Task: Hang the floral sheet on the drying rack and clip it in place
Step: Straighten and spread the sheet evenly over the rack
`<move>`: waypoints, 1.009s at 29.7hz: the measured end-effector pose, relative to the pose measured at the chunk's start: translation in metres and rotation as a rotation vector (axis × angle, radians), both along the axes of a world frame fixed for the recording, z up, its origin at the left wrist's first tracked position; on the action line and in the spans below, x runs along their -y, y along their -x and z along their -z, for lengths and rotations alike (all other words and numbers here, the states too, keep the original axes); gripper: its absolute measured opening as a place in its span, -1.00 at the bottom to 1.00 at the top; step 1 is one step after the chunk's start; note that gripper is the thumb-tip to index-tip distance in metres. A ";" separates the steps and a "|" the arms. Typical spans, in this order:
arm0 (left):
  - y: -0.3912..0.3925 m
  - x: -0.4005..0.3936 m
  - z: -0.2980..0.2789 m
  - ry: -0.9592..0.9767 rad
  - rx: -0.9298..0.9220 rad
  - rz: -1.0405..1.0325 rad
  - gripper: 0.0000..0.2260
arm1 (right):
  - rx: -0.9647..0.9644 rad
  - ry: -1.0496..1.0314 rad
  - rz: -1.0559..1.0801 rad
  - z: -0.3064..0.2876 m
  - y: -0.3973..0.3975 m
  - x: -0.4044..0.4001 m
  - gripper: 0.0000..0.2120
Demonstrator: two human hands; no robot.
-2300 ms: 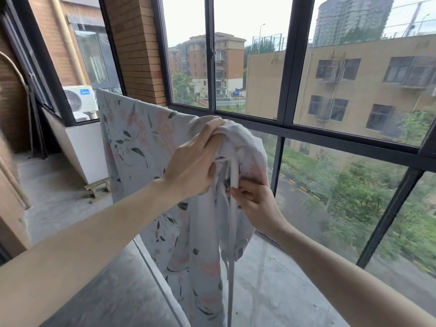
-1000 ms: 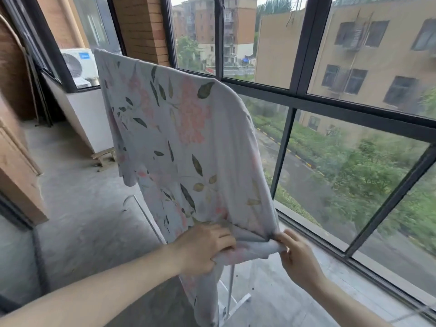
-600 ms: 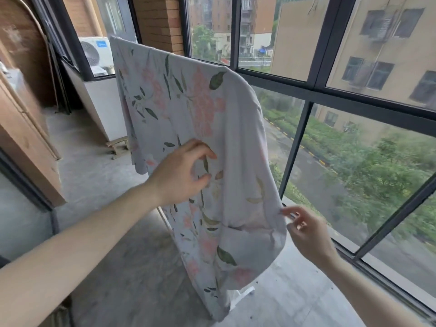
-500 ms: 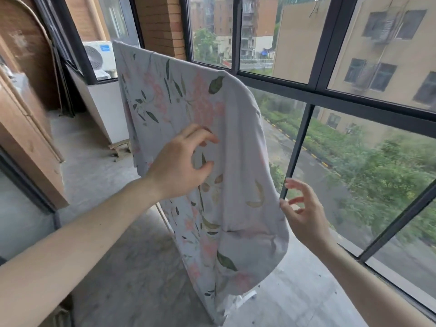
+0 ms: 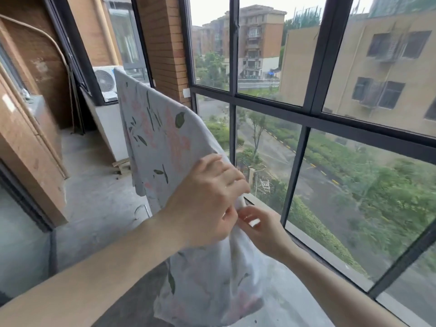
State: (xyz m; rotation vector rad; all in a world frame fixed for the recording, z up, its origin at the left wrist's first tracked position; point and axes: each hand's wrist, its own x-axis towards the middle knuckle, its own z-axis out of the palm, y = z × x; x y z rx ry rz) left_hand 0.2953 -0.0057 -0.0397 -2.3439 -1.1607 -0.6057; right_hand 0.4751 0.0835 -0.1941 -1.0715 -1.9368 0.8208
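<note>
The floral sheet point(image 5: 162, 142), pale with pink flowers and green leaves, hangs draped over the drying rack, which it hides almost fully; only a thin white foot of the rack point(image 5: 147, 210) shows on the floor. My left hand point(image 5: 207, 197) grips the sheet's near top corner from above. Just below and right of it, my right hand point(image 5: 262, 228) pinches the same edge of the cloth, fingers touching the left hand. No clip is visible.
A dark-framed window wall point(image 5: 306, 119) runs close along the right of the rack. An air-conditioner unit point(image 5: 106, 81) sits outside behind a low white wall point(image 5: 111, 128). Wooden panels point(image 5: 28, 142) stand at the left. Bare concrete floor point(image 5: 94, 204) lies between.
Both hands rose from the sheet's lower hem to its near top corner. The left hand went from resting flat on the cloth to gripping it; the right hand closed on the edge.
</note>
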 end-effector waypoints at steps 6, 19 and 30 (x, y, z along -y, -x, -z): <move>-0.062 -0.029 0.049 0.288 -0.182 -0.283 -0.68 | -0.003 0.085 -0.039 0.009 -0.056 -0.061 -0.87; -0.138 -0.107 0.138 0.660 -0.469 -0.931 -0.51 | 0.255 0.342 -0.276 0.045 -0.079 -0.180 -0.86; -0.124 -0.141 0.130 0.775 -0.569 -1.151 -0.76 | 0.214 0.486 -0.317 0.053 -0.030 -0.201 -0.79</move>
